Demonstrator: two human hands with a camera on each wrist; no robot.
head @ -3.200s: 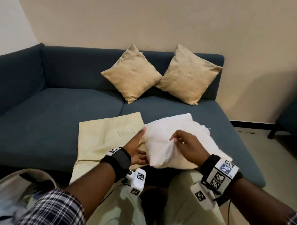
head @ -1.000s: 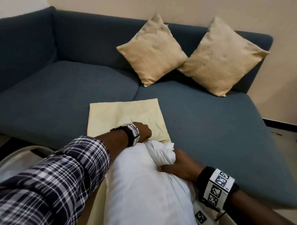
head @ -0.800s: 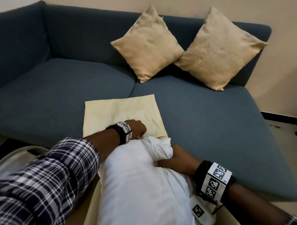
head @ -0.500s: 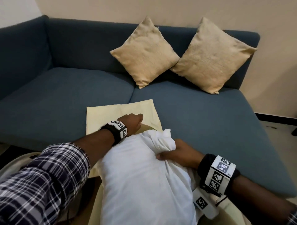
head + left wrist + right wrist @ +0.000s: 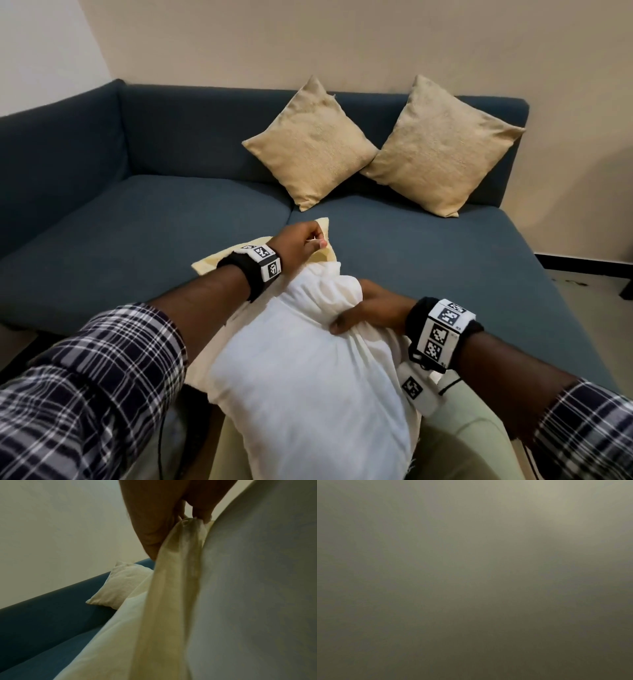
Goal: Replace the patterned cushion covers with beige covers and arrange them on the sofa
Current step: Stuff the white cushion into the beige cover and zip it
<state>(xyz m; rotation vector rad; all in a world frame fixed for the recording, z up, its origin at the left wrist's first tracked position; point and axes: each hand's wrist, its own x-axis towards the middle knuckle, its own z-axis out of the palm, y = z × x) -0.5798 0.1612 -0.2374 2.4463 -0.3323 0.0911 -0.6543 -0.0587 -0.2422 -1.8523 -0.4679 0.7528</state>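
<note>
A bare white cushion insert (image 5: 308, 370) lies across my lap, its far end bunched. My right hand (image 5: 363, 308) grips that bunched end. My left hand (image 5: 308, 240) pinches the edge of a pale beige cover (image 5: 212, 262) and lifts it off the blue sofa seat (image 5: 137, 240). In the left wrist view the fingers (image 5: 202, 512) pinch the cover (image 5: 171, 601), which hangs taut beside the white insert (image 5: 257, 601). The right wrist view is a blur of fabric. Two beige-covered cushions (image 5: 310, 144) (image 5: 438, 147) lean against the sofa back.
The sofa's left armrest (image 5: 51, 164) rises at the left. A beige wall stands behind the sofa. Floor and a dark skirting strip (image 5: 582, 263) show at the right. A pale fabric (image 5: 462, 445) lies under the insert on my lap.
My left hand has pulled the cover's edge up and towards the insert, so the flat cover now bunches. My right hand keeps its grip on the insert. The camera has tilted up.
</note>
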